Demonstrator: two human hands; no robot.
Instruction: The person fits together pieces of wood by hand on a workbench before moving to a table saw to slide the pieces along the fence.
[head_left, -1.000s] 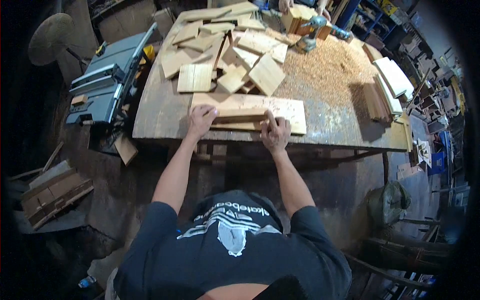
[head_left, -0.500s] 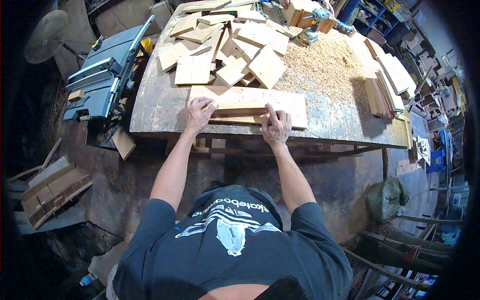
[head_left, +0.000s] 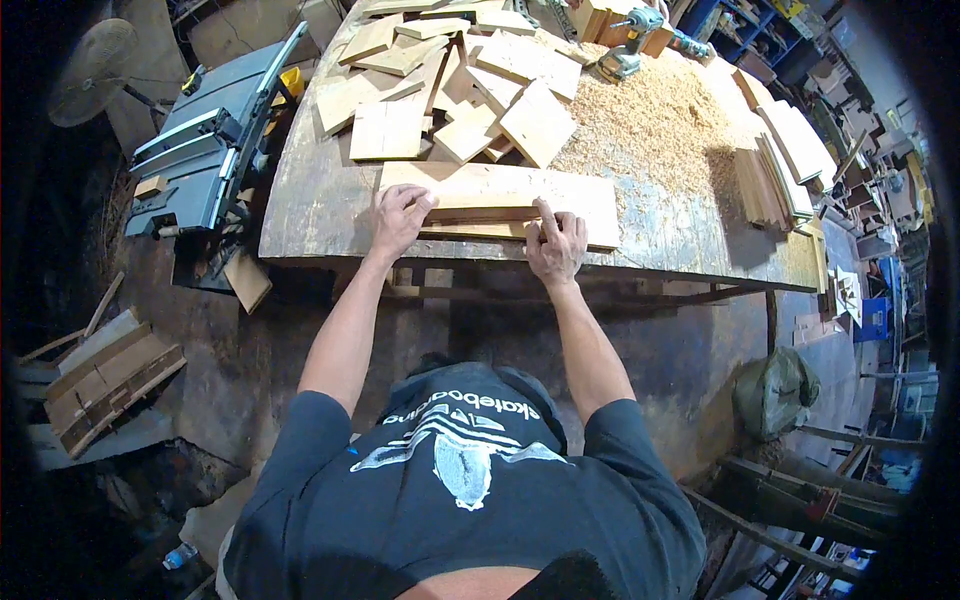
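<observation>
A long pale wooden board [head_left: 580, 195] lies along the front edge of the workbench. Over it, a narrow wooden strip [head_left: 485, 214] spans the gap between my hands. My left hand [head_left: 402, 215] is closed in a pinch on the strip's left end, thumb and forefinger together. At the right end, my right hand [head_left: 557, 243] grips it, with the forefinger stretched along the end and the other fingers curled. A dark gap shows beneath the strip, and another wooden edge lies below it. How the pieces touch under my fingers is hidden.
Cut wooden boards [head_left: 385, 130] are heaped on the workbench [head_left: 310, 215] just behind. Sawdust [head_left: 650, 125] covers its right part, near a cordless drill [head_left: 630, 45]. Stacked slats [head_left: 765, 185] stand at the right edge. A table saw [head_left: 205, 140] is on the left.
The whole view has shifted slightly, with the bench sitting a little higher in it. My hands keep their hold on the strip with almost no movement.
</observation>
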